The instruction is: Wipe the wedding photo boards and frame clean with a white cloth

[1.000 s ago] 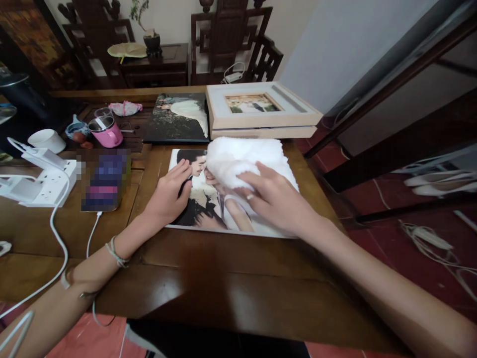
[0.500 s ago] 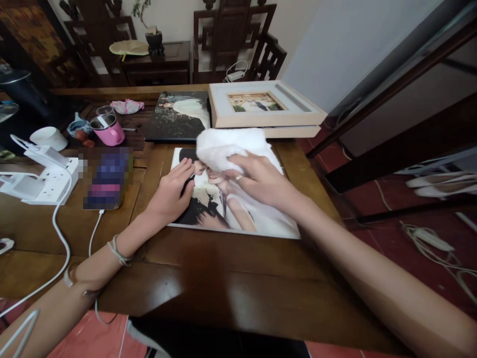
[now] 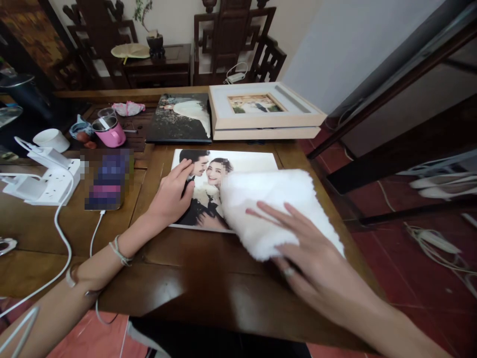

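Note:
A flat rectangular photo panel (image 3: 206, 219) showing a couple lies on the wooden table in front of me. My left hand (image 3: 173, 191) rests on its left edge, fingers stretched out and holding nothing. Over the panel's right part and past its near right corner spreads a fluffy white cloth (image 3: 268, 191). My right hand (image 3: 301, 243) presses on this cloth and holds it, with some fingers spread on top and others partly under its near edge. The panel's lower right corner is hidden by the cloth.
Behind the panel lie a dark photo panel (image 3: 179, 119) and stacked pale wooden frames (image 3: 264, 122). To the left are a phone (image 3: 108, 179) on a cable, a white power strip (image 3: 55, 181), a pink mug (image 3: 110, 133) and a white cup (image 3: 51, 140). The table's right edge (image 3: 337, 214) is near.
My right hand has moved the cloth right and toward me, from the panel's upper middle to its lower right, uncovering the faces in the picture. My left hand has stayed in place.

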Demonstrator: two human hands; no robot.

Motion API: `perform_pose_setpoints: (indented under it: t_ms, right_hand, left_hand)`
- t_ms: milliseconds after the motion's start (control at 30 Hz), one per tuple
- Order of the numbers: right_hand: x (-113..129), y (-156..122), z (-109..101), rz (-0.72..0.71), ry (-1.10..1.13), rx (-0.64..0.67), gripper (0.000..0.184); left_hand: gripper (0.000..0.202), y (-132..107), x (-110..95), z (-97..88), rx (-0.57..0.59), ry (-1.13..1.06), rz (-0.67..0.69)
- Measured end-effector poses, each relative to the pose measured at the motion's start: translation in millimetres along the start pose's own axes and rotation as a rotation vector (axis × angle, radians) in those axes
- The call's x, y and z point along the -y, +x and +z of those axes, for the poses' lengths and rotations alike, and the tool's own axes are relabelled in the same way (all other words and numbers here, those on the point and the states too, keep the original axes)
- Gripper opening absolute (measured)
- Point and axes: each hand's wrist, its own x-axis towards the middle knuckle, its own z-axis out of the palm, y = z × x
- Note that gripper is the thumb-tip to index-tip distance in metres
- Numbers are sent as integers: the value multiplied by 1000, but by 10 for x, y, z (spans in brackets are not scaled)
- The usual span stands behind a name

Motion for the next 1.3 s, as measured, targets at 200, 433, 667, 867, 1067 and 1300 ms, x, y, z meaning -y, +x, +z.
perform_pose_setpoints:
  t_ms: [200,433,667,867,1067,1300]
  right_hand:
    - [43,95,-79,-56,32,97,26]
    - [-479,495,-15,205,-106,59,20]
    - [-537,447,22,174,-63,-7,16]
    - [-117,74,-10,15,-32,5,20]
    - [63,-21,-189,-80,74,116,21]
    - [-407,206,-137,26,30,23,17]
  left_hand:
    - [41,-3,17,-34,6,-10,10]
    - [42,-355,-72,-204,19,6,5]
    - [41,-347,-78,-176,15,3,17]
    - [42,-92,50,-181,21,15,9]
    - [41,-2,139,-329,18,22,20]
    - [41,-286,49,-378,13,21,23]
